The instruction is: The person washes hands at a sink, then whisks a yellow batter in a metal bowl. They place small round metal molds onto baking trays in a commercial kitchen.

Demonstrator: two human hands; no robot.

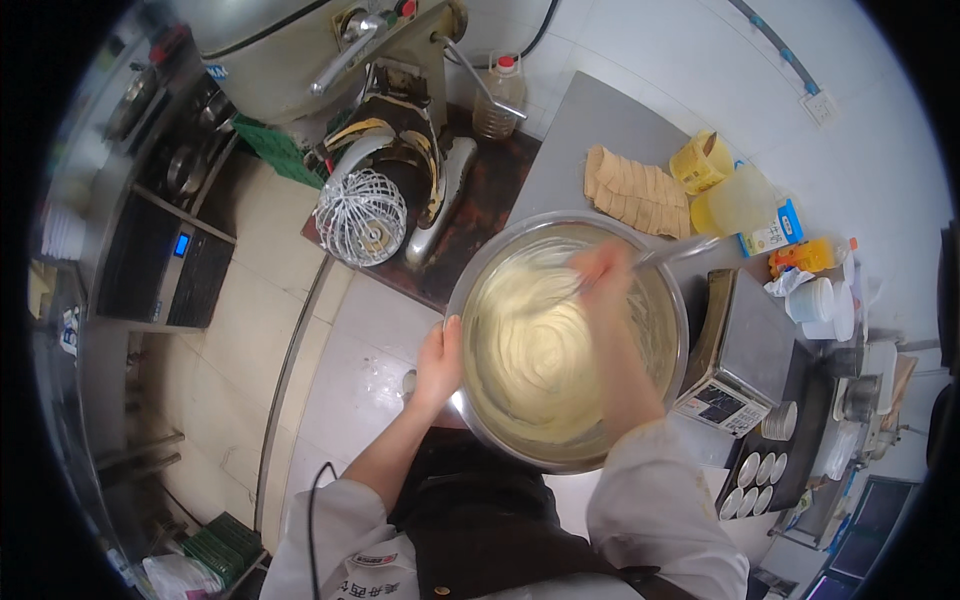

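Observation:
A large stainless steel mixing bowl (pixel 679 337) stands before me, partly over the counter's edge, holding a thick pale yellow batter (pixel 544 356) with swirl marks. My left hand (pixel 440 360) grips the bowl's left rim, thumb on top. Inside the bowl, my right hand (pixel 606 274) is closed around a metal whisk (pixel 686 250). The handle end points to the right past the rim, while the wires, blurred by motion, dip into the batter at the upper part of the bowl.
A stand mixer (pixel 277 75) and a batter-coated balloon whisk attachment (pixel 360 217) are at upper left. Right of the bowl sits a digital scale (pixel 739 345). Behind are stacked brown paper pieces (pixel 637 191), a yellow tub (pixel 701 161) and a translucent jug (pixel 739 202). Small foil cups (pixel 750 469) lie at right.

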